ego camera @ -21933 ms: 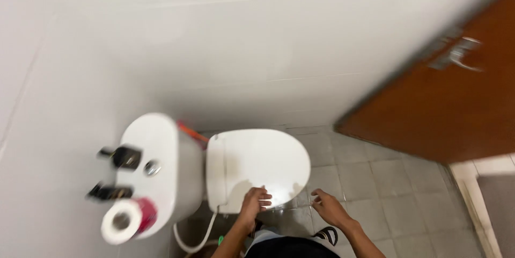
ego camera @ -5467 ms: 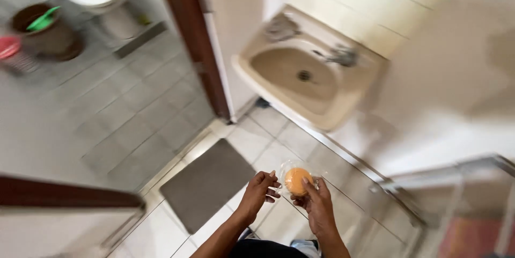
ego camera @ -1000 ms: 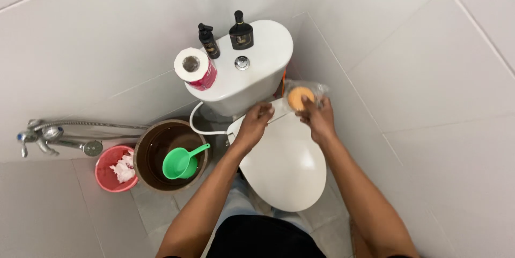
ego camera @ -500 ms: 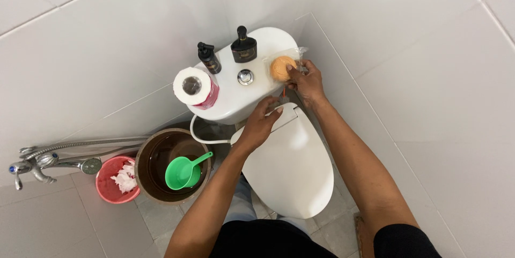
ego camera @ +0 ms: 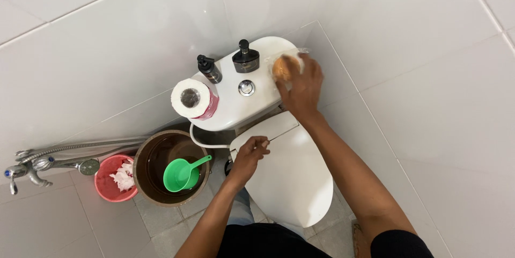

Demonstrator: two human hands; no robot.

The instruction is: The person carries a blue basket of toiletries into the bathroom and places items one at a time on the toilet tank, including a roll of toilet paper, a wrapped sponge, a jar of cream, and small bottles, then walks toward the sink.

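Observation:
My right hand [ego camera: 301, 89] reaches over the white toilet tank [ego camera: 236, 108] and grips an orange round object in clear wrapping [ego camera: 283, 65], pressed against the tank lid's right end. My left hand [ego camera: 248, 153] hovers with loosely curled fingers, holding nothing, at the left edge of the closed toilet lid [ego camera: 289, 175]. On the tank lid stand two dark pump bottles [ego camera: 245, 57], a silver flush button [ego camera: 247, 87] and a toilet paper roll [ego camera: 191, 98].
A brown bucket [ego camera: 153, 180] with a green scoop [ego camera: 182, 174] stands left of the toilet, beside a red bin [ego camera: 108, 185]. A tap and hose [ego camera: 32, 164] sit at far left. White tiled walls close in behind and to the right.
My right hand has carried the wrapped orange object from above the toilet lid up onto the tank's right end. My left hand has dropped back to the toilet lid's edge.

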